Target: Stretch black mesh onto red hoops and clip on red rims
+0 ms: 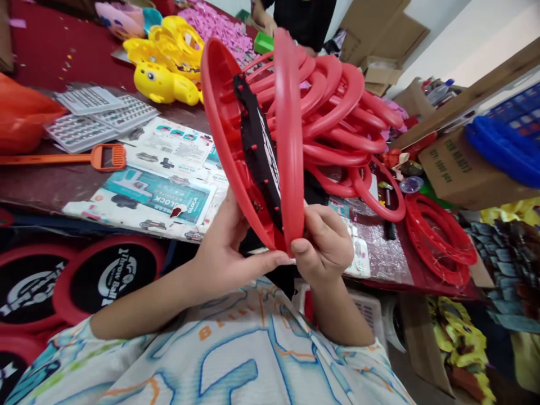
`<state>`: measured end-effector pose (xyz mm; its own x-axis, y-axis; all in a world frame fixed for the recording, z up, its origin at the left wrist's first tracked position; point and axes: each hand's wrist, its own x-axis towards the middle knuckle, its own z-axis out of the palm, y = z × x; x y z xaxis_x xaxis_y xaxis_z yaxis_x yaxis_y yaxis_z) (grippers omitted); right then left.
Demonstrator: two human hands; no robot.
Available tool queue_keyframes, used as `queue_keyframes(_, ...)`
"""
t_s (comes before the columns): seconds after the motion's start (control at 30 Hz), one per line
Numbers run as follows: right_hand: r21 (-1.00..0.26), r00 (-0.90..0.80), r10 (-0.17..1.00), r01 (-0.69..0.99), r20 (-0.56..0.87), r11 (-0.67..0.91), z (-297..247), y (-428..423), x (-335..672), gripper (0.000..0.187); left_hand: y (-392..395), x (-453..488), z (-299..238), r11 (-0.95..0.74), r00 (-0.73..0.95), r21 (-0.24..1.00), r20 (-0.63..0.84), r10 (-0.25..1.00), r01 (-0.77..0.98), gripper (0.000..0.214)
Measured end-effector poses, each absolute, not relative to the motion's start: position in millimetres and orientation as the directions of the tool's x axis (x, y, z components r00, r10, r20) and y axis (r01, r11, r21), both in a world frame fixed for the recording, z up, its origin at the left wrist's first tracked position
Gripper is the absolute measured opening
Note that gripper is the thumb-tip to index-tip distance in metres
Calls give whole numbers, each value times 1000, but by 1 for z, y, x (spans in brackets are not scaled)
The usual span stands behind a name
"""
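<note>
Upright between my hands are two red plastic ring halves, spread apart at the top and close together at the bottom. The left half (228, 140) shows its ribbed hollow inside; the right half (289, 140) shows its smooth outer side. A black fabric disc (257, 146) with white lettering sits between them, its edge caught on small red pegs. My left hand (236, 247) grips the lower left rim, thumb stretched along the bottom. My right hand (323, 244) pinches the lower right rim with thumb and bent fingers.
Red rings (346, 112) are heaped behind my hands. Yellow plastic toy parts (169, 79), an orange plastic tool (107, 157) and printed card (160, 191) lie on the table. Finished-looking discs (113, 275) are stacked lower left. A co-worker (304, 22) stands opposite. Cardboard box (455, 163) at right.
</note>
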<state>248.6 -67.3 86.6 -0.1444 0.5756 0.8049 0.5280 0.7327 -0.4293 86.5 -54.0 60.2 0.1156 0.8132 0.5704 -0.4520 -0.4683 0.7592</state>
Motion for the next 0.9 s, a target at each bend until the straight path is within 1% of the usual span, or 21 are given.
queue_keyframes(0.07, -441, -154, 588, 521, 794, 731, 89, -67, 248, 39, -56, 88, 59, -459, 157, 780, 563, 812, -424, 78)
queue_keyframes(0.2, -465, -127, 602, 518, 788, 718, 99, -68, 250, 35, -51, 84, 72, -435, 176, 780, 555, 813, -450, 69)
queue_keyframes(0.37, -435, -137, 585, 541, 799, 720, 107, -64, 251, 37, -42, 79, 91, -383, 280, 804, 537, 796, -455, 64)
queue_keyframes(0.47, -442, -128, 574, 512, 809, 736, 105, -60, 247, 38, -38, 81, 93, -380, 297, 796, 549, 781, -471, 70)
queue_keyframes(0.6, -492, -101, 601, 476, 793, 729, 103, -59, 245, 36, -35, 84, 93, -373, 305, 793, 551, 777, -482, 77)
queue_keyframes(0.73, -504, -84, 615, 491, 784, 710, 106, -63, 247, 35, -33, 83, 95, -382, 340, 815, 542, 769, -436, 81)
queue_keyframes(0.83, -525, -67, 645, 522, 761, 672, 106, -65, 251, 36, -34, 82, 95, -446, 330, 821, 558, 762, -357, 81)
queue_keyframes(0.9, -524, -63, 638, 510, 768, 682, 103, -65, 253, 37, -34, 82, 94, -494, 322, 814, 577, 751, -306, 83)
